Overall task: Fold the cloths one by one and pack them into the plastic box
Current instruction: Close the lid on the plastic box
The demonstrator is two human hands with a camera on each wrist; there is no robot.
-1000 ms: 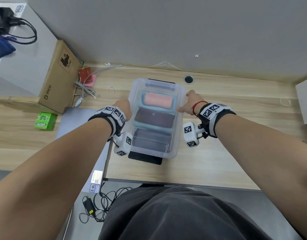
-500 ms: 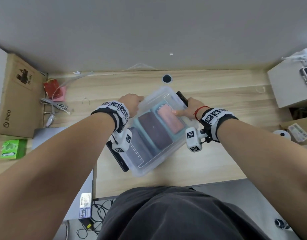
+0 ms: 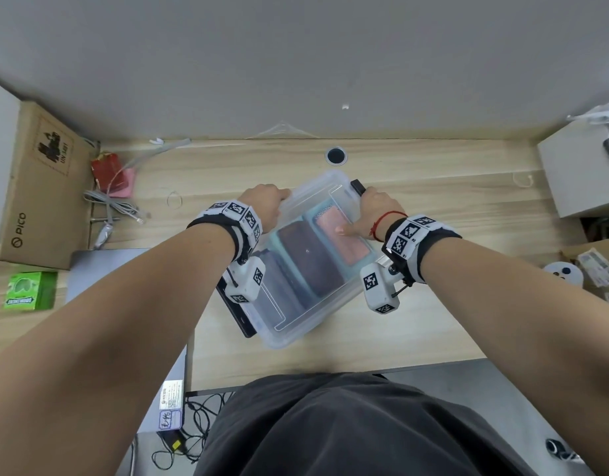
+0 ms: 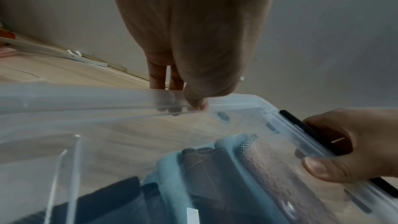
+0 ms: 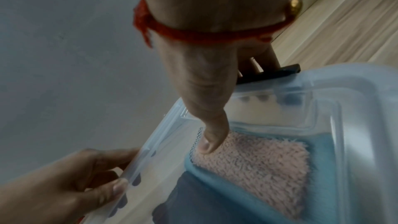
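The clear plastic box [image 3: 296,333] lies slantwise on the wooden desk with its see-through lid on. Under the lid show a folded pink cloth [image 3: 344,235], a brown cloth [image 3: 310,255] and a dark grey cloth [image 3: 279,283], edged by a blue cloth [image 5: 318,151]. My left hand [image 3: 279,197] grips the far long rim, thumb on top [image 4: 197,105]. At the end with the black latch [image 3: 357,184], my right hand [image 3: 358,214] holds the box, its thumb [image 5: 211,135] pressing the lid over the pink cloth.
A brown carton [image 3: 38,187], a green packet [image 3: 29,290], grey cables [image 3: 114,207] and a red pouch [image 3: 112,171] lie to the left. A white box [image 3: 578,173] stands at the right. A cable hole [image 3: 336,155] sits behind the box, near the wall.
The box has turned clockwise on the desk, its far end now pointing right. Both hands kept hold and moved with it; my view swung to the right.
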